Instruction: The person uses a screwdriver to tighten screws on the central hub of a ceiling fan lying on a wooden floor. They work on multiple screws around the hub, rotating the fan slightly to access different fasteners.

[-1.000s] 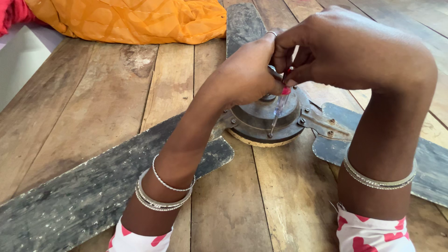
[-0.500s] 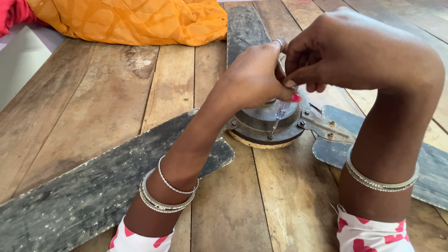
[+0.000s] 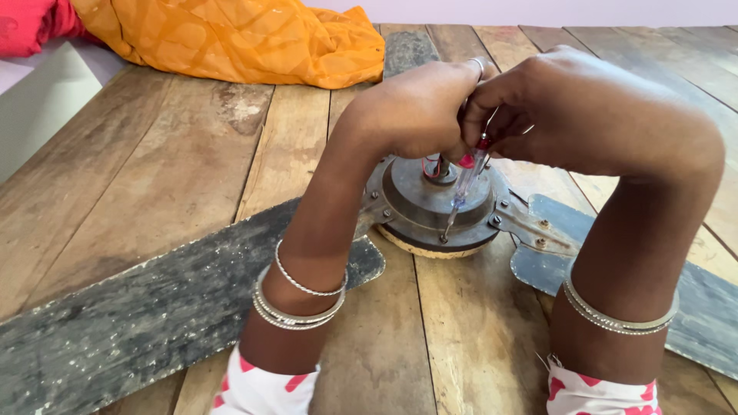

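Note:
A dusty grey ceiling fan motor hub [image 3: 430, 206] lies on a wooden plank table [image 3: 177, 169]. A clear-handled screwdriver [image 3: 465, 187] stands tilted, its tip on a screw at the hub's front rim. My right hand [image 3: 569, 107] grips the top of its handle. My left hand [image 3: 419, 107] is closed beside it, fingers touching the handle's upper end over the hub. Both wrists wear thin metal bangles. The hub's far side is hidden by my hands.
Dark worn fan blades reach out from the hub: one to the lower left [image 3: 146, 307], one to the right [image 3: 692, 307], one to the far side [image 3: 407, 48]. An orange cloth [image 3: 246, 38] and a red cloth [image 3: 31, 27] lie at the table's far left edge.
Both hands have stayed over the hub with small shifts. The screwdriver's clear shaft now shows more fully below my fingers, tip on the hub's front rim.

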